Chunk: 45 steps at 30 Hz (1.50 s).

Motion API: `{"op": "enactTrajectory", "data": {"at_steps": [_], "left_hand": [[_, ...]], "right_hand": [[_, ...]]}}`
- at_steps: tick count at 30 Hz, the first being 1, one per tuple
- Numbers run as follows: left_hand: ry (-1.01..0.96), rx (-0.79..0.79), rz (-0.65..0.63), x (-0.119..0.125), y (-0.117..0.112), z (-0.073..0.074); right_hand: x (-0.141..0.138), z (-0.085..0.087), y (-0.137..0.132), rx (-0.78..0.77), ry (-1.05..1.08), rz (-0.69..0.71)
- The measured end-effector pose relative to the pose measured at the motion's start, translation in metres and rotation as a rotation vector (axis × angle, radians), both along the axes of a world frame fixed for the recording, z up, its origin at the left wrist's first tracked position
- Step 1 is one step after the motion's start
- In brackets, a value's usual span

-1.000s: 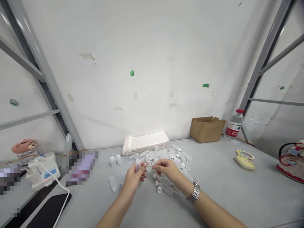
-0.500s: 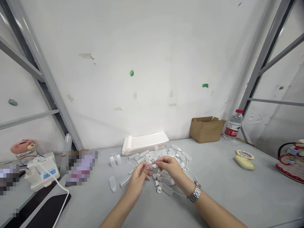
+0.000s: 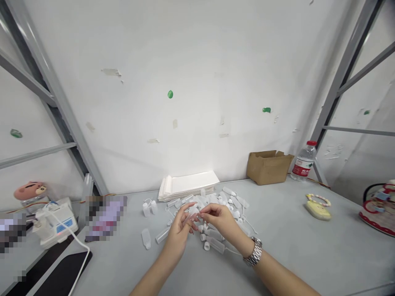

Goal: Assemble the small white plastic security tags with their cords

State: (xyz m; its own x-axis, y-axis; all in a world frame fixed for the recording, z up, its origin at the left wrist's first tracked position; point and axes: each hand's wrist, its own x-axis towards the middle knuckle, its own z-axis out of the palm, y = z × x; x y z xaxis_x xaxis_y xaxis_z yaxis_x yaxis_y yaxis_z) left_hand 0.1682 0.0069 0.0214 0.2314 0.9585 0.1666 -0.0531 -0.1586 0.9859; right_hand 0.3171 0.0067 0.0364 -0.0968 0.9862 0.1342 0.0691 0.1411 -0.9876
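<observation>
a pale grey work table (image 3: pixel 302 255) spreads beneath the fingers, with a brown cardboard box (image 3: pixel 268 168) beyond and right of them and a stack of white paper sheets (image 3: pixel 188 185) straight beyond. a heap of translucent plastic bottles and caps (image 3: pixel 230 201) lies just under them. the left hand (image 3: pixel 178 232) and right hand (image 3: pixel 219 220) pinch 1 small clear plastic piece (image 3: pixel 194 213) between their fingertips.

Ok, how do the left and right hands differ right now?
The right hand wears a silver link watch; the left hand has a bare wrist. The left hand stands more upright, the right lies more level. Both hover over the clear plastic parts.
</observation>
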Motion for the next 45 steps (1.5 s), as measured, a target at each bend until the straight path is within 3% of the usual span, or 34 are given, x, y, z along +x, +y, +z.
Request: {"op": "enactTrajectory", "data": {"at_steps": [8, 19, 25, 36, 45], "left_hand": [[0.008, 0.016, 0.007, 0.001, -0.001, -0.003], [-0.03, 0.003, 0.024, 0.001, -0.003, 0.003], [-0.074, 0.006, 0.059, 0.001, 0.0, -0.004], [-0.225, -0.218, -0.015, 0.001, -0.004, 0.003], [-0.273, -0.219, 0.068, 0.002, -0.01, 0.008]], "right_hand": [[0.0, 0.002, -0.009, 0.382, -0.296, -0.102], [-0.002, -0.005, -0.012, 0.514, -0.356, -0.06], [-0.002, -0.009, -0.011, 0.599, -0.44, -0.075], [-0.004, -0.008, -0.013, 0.63, -0.416, -0.101], [-0.004, -0.015, -0.015, 0.84, -0.618, -0.045]]}}
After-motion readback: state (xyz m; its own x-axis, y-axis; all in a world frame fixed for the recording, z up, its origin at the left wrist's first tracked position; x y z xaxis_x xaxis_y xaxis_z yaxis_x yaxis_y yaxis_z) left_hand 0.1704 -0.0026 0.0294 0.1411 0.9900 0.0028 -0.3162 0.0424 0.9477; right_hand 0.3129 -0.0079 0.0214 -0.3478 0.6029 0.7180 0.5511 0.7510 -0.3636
